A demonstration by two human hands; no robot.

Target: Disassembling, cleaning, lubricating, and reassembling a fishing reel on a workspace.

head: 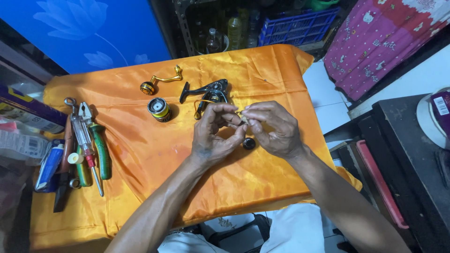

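Head cam: both hands [213, 133] [274, 129] are pinching one tiny part [243, 120] by fingertips over the table [140, 140], looks light, fiddly, easy to drop.

a long purple and yellow box [28, 110] lies at the far left edge. below it, a clear printed packet [21, 146] and a blue tube [49, 166]. far right, a white label [441, 106] on a purple package [445, 117].

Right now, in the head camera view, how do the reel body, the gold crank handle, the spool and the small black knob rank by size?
Largest to smallest:
1. Reel body
2. Gold crank handle
3. Spool, close to the handle in bulk, so that pair is unsure
4. Small black knob, clearly smallest
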